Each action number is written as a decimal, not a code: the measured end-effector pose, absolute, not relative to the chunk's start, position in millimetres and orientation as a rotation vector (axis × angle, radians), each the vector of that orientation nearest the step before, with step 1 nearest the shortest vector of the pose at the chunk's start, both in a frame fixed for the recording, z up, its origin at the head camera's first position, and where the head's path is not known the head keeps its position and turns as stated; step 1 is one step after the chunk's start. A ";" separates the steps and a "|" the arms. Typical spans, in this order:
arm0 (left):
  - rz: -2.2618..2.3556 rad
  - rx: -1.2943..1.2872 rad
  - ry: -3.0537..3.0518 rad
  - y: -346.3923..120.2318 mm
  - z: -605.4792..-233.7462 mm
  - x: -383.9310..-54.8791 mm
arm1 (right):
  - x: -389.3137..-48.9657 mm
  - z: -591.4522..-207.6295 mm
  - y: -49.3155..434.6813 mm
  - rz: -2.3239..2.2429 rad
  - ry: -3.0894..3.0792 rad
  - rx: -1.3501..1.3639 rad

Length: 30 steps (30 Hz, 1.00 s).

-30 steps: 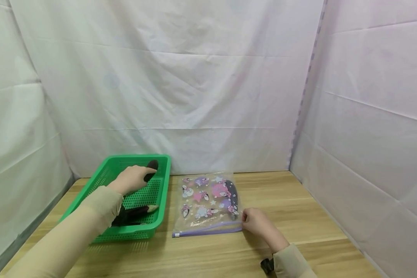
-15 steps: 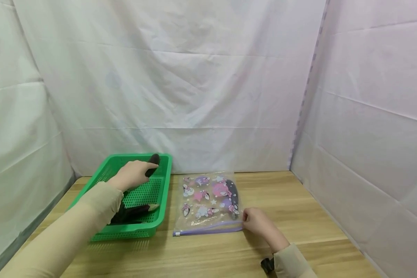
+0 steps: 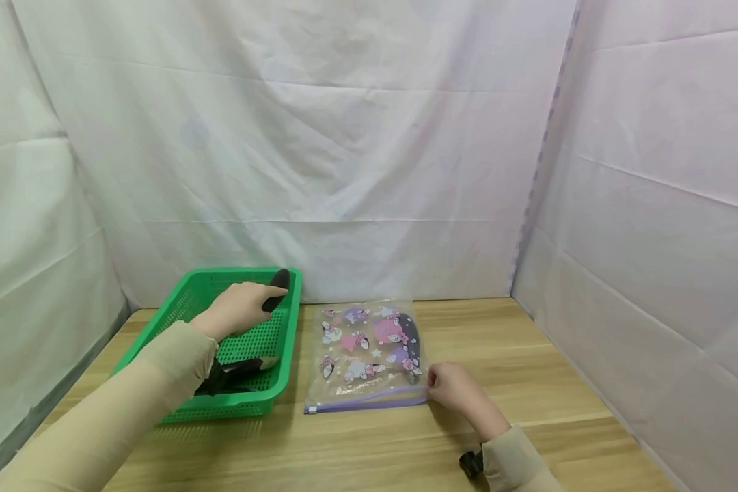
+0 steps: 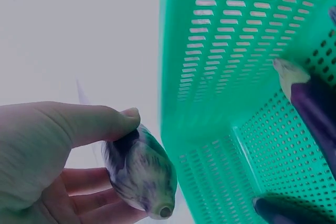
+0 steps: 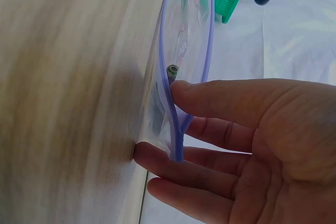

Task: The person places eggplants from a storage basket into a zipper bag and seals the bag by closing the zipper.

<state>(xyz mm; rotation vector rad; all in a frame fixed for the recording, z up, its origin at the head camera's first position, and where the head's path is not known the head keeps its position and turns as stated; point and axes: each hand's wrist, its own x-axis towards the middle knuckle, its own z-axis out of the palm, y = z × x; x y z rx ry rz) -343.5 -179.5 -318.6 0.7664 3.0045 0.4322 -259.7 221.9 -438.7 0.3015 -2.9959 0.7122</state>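
Observation:
My left hand [image 3: 236, 309] holds a dark purple eggplant [image 4: 144, 177] between thumb and fingers, above the back right part of a green basket [image 3: 291, 335]. In the left wrist view its pale stem end points down. My right hand [image 3: 460, 395] pinches the right end of the purple zip edge on a clear printed slider bag [image 3: 361, 352]. The bag lies flat on the table, its mouth parted near that hand. Inside, along its right side, is another dark eggplant [image 3: 412, 336]; its cut stem shows in the right wrist view.
More eggplants [image 4: 315, 111] lie in the basket, partly hidden by my left sleeve [image 3: 154, 383] in the head view. The wooden table [image 3: 369, 451] is enclosed by white cloth [image 3: 332, 150] at the back and sides. A black wrist device [image 3: 471, 463] sits by my right cuff.
My left hand has lifted the eggplant slightly and carried it a little to the right, toward the basket's back right corner. The right hand keeps its hold on the bag.

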 end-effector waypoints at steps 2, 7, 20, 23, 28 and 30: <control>0.419 0.781 3.007 -177.0 -319.7 -341.6 | -258.1 -440.1 221.6 0.715 -3.000 0.303; 0.383 0.824 3.034 -173.6 -322.5 -336.9 | -256.2 -444.2 221.2 0.686 -3.001 0.319; 0.410 0.909 3.013 -159.9 -321.3 -335.6 | -256.5 -445.6 222.7 0.704 -2.986 0.332; 0.397 0.939 3.021 -155.3 -317.3 -334.4 | -257.4 -442.9 222.0 0.718 -2.993 0.301; 0.380 0.946 3.028 -150.0 -315.6 -332.9 | -258.9 -442.2 223.1 0.698 -2.982 0.319; 0.386 0.936 3.030 -148.7 -316.6 -332.7 | -259.8 -444.0 223.7 0.686 -2.980 0.339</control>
